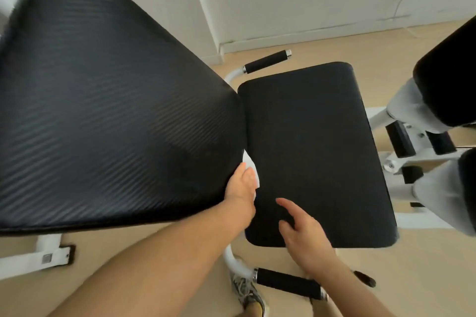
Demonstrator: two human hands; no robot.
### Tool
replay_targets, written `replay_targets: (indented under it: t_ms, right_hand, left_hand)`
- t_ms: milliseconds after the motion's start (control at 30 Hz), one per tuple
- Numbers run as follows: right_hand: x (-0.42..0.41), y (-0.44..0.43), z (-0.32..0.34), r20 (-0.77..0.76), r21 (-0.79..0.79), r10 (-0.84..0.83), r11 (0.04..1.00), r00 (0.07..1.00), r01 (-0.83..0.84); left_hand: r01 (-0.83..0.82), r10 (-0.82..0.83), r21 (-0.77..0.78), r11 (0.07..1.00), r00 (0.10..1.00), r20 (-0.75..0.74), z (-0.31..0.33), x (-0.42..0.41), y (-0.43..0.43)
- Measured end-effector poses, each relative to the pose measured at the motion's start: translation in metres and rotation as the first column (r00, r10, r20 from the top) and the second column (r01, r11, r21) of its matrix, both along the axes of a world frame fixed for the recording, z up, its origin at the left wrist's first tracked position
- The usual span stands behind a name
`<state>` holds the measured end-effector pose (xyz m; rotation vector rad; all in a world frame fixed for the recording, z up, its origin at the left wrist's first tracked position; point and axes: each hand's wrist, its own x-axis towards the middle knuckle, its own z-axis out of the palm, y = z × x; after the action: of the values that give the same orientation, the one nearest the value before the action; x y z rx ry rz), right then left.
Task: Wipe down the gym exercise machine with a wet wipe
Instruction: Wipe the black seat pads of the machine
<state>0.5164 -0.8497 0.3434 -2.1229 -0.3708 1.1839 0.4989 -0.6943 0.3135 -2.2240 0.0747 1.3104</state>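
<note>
The gym machine has a large black ribbed back pad (108, 110) on the left and a flat black seat pad (316, 152) to its right. My left hand (240, 188) holds a white wet wipe (251, 168) and presses it into the gap where the back pad's lower edge meets the seat. The wipe is mostly hidden by my fingers. My right hand (304, 234) hovers over the seat's near corner with its fingers spread and relaxed, holding nothing.
Black foam handles stick out beyond the seat (266, 62) and below it (288, 283). Padded leg rollers on white frame tubes (443, 100) stand at the right. A white wall runs behind. My shoe (247, 291) stands on the beige floor by the near handle.
</note>
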Motion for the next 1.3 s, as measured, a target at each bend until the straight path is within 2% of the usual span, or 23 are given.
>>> replay_targets:
  t_ms: [67,167,233,300,467,533,633,734,800,834,900,967,1000,1034,1100,1134,1200,1234,1300]
  right_hand:
    - [0.011,0.001,-0.006,-0.014,0.027,0.079,0.997,0.997,-0.078]
    - [0.027,0.005,-0.001,-0.041,0.06,0.136,0.989,0.99,-0.133]
    - [0.038,0.007,0.002,-0.025,0.088,0.172,0.982,0.985,-0.169]
    - [0.053,0.006,-0.001,0.016,0.098,0.215,0.972,0.977,-0.215]
    - [0.085,0.007,-0.017,0.114,0.05,0.337,0.938,0.935,-0.344]
    - [0.092,0.013,-0.025,0.123,0.047,0.358,0.929,0.925,-0.366]
    - [0.101,0.022,-0.037,0.137,0.063,0.366,0.924,0.921,-0.377]
    - [0.111,0.032,-0.047,0.028,0.138,0.251,0.958,0.968,-0.252]
    - [0.118,0.044,-0.049,-0.179,0.195,0.061,0.98,0.982,-0.026]
    - [0.121,0.053,-0.049,-0.311,0.198,-0.041,0.974,0.949,0.107]
    - [0.124,0.074,-0.05,-0.578,0.119,-0.229,0.926,0.783,0.359]
    - [0.126,0.094,-0.053,-0.763,0.023,-0.338,0.838,0.551,0.545]
    - [0.126,0.104,-0.054,-0.821,-0.005,-0.349,0.797,0.453,0.604]
    - [0.127,0.112,-0.054,-0.863,-0.014,-0.335,0.766,0.38,0.643]
    - [0.135,0.121,-0.05,-0.888,0.017,-0.306,0.722,0.342,0.692]
    - [0.142,0.121,-0.047,-0.875,0.051,-0.31,0.705,0.372,0.708]
    - [0.155,0.115,-0.043,-0.776,0.137,-0.365,0.7,0.515,0.701]
    - [0.161,0.111,-0.04,-0.676,0.172,-0.398,0.733,0.62,0.658]
    - [0.171,0.101,-0.039,-0.369,0.177,-0.437,0.833,0.82,0.524]
  left_hand:
    - [-0.061,0.059,0.054,0.997,0.997,0.048,0.019,0.02,0.024]
    - [-0.159,0.1,0.214,0.964,0.96,0.262,0.064,0.067,0.089]
    - [-0.234,0.128,0.289,0.928,0.93,0.343,0.078,0.087,0.115]
    - [-0.255,0.165,0.264,0.93,0.933,0.318,0.061,0.086,0.106]
    - [-0.096,0.094,0.108,0.99,0.995,0.019,0.004,0.026,0.013]
    - [-0.101,0.095,0.096,0.99,0.994,0.059,0.002,0.043,0.031]
    - [-0.139,0.094,0.176,0.975,0.966,0.239,0.003,0.089,0.082]
    - [-0.205,0.138,0.187,0.961,0.937,0.321,0.002,0.116,0.105]
    - [-0.226,0.161,0.153,0.962,0.922,0.351,-0.002,0.12,0.106]
    - [-0.229,0.166,0.128,0.965,0.911,0.378,-0.004,0.12,0.105]
    - [-0.252,0.203,0.059,0.966,0.881,0.426,-0.002,0.122,0.104]
    - [-0.343,0.334,-0.074,0.936,0.808,0.486,0.005,0.125,0.096]
    - [-0.41,0.439,-0.177,0.895,0.735,0.517,0.007,0.126,0.088]
    - [-0.47,0.55,-0.293,0.833,0.636,0.542,0.011,0.126,0.079]
    - [-0.536,0.729,-0.502,0.679,0.412,0.546,0.014,0.123,0.061]
    - [-0.551,0.792,-0.578,0.602,0.319,0.521,0.012,0.12,0.054]
    - [-0.578,0.883,-0.677,0.455,0.2,0.424,0.005,0.114,0.042]
    - [-0.593,0.921,-0.711,0.378,0.163,0.354,0.001,0.111,0.036]
    - [-0.608,0.974,-0.763,0.221,0.095,0.207,-0.007,0.105,0.022]
